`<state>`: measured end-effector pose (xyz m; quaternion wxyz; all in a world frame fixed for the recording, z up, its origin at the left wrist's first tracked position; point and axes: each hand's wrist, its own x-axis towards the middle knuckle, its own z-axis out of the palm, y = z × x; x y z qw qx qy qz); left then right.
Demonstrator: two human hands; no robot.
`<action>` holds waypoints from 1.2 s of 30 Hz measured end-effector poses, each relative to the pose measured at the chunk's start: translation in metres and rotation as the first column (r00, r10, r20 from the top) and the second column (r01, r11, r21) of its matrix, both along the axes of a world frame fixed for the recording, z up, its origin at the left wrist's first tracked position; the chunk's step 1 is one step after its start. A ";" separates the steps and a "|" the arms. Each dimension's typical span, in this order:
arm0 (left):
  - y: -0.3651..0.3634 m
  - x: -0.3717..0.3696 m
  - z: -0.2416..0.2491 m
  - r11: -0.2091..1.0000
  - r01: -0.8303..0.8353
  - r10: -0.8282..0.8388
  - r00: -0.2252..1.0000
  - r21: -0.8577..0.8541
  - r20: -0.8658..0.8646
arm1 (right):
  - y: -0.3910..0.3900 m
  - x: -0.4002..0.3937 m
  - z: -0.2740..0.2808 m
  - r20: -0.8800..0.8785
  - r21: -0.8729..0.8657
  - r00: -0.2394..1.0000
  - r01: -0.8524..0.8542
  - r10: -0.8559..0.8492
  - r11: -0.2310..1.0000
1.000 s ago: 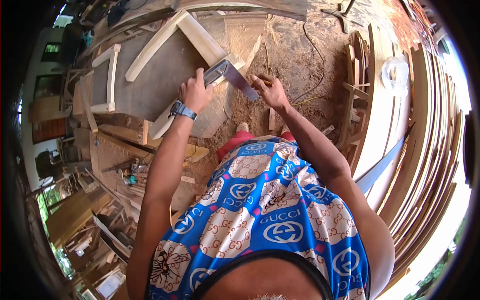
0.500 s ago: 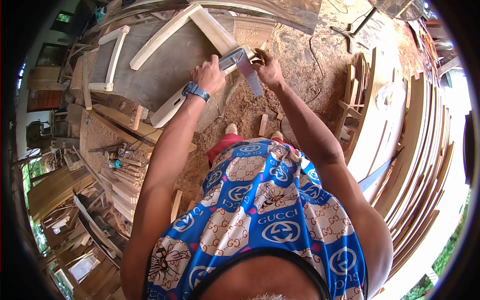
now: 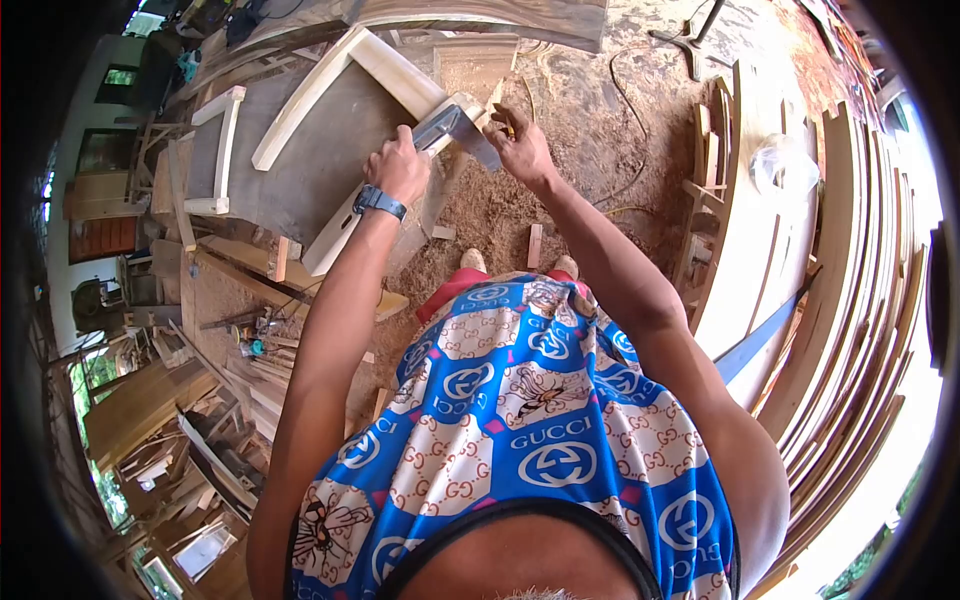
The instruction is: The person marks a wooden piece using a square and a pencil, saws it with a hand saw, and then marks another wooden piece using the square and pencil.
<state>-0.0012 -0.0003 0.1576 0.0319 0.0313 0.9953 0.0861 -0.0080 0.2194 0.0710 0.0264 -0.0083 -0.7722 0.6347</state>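
My left hand, with a watch on the wrist, is closed on the stock of a metal try square. The square lies across a pale wooden piece near the corner of a wooden frame, its wide blade pointing toward my right hand. A long slot shows in the near length of wood, below my left hand. Just right of the blade, my right hand is closed in a pinch on a thin pencil-like stick, mostly hidden by the fingers.
The frame rests on a dark board, beside a smaller wooden frame. Stacked long planks stand at the right. Sawdust, a cable and a small wood block cover the floor near my feet. Scrap wood fills the left.
The view has shifted slightly. My right hand has moved off the square's blade a little to the right. My left hand remains on the square, whose blade appears turned more sideways.
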 end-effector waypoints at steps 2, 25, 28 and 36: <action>-0.009 0.004 -0.006 1.000 -0.010 0.010 1.000 -0.011 0.016 | -0.006 0.020 0.011 -0.004 0.111 0.997 0.076 -0.076 0.991; -0.015 0.014 0.002 0.995 -0.015 0.019 0.999 -0.094 0.035 | -0.026 0.041 -0.019 0.185 -0.811 0.976 0.086 0.114 0.578; -0.014 0.012 0.003 0.995 -0.032 0.038 0.998 -0.099 0.055 | -0.031 0.044 -0.013 0.152 -0.798 0.979 0.040 0.136 0.601; -0.009 0.015 0.009 0.992 -0.070 0.076 0.996 -0.107 0.053 | -0.036 0.056 -0.009 0.120 -0.742 0.987 0.018 0.107 0.670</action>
